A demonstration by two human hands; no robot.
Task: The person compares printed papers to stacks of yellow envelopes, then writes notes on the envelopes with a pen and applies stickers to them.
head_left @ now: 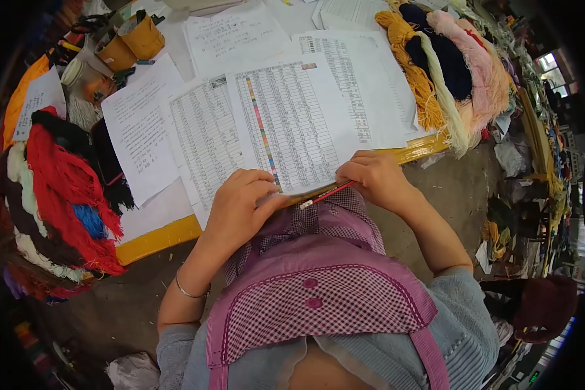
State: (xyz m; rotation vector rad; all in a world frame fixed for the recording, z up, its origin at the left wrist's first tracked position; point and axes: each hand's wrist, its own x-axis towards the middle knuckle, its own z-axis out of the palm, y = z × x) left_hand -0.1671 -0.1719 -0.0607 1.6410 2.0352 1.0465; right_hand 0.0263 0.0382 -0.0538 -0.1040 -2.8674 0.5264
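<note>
A printed sheet (pixel 292 123) with a table of figures and a column of coloured squares lies on the table in front of me. My left hand (pixel 244 203) grips its lower left corner, fingers curled on top and thumb along the near edge. At the lower right corner, my right hand (pixel 376 179) is closed, with its fingertips touching the paper. From it a red pencil (pixel 331 194) with a pale end sticks out to the left, just off the table edge. Another printed table (pixel 205 130) lies partly beneath the colour sheet.
Skeins of red yarn (pixel 65 175) and others are heaped at the left. Yellow yarn (pixel 409 71) and pink yarn (pixel 468 55) lie at the right. A glass jar (pixel 84 81) and brown containers (pixel 141 38) stand back left. Yellow tape (pixel 162 239) covers the table's near edge.
</note>
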